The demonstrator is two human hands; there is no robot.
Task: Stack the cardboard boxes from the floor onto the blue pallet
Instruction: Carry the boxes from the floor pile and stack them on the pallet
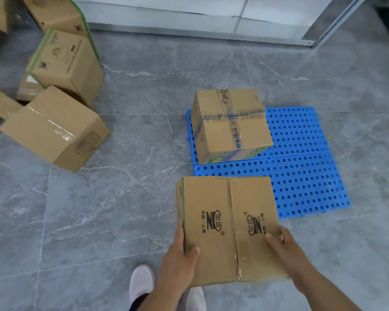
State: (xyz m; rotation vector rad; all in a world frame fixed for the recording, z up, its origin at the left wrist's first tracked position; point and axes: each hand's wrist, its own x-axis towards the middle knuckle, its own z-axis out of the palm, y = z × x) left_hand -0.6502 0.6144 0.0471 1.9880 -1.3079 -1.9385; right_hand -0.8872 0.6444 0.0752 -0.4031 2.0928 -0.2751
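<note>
Between our two hands, the carried box [228,227] hangs above the near edge of the blue pallet [305,176], our left hand [177,254] and right hand [283,245] each gripping a side with thumbs curled over the top. We should probably set it squarely beside the taped box [230,124] already standing on the far left corner. Around us lies grey marbled floor [121,198], more boxes [56,126] heaped well apart at left.
</note>
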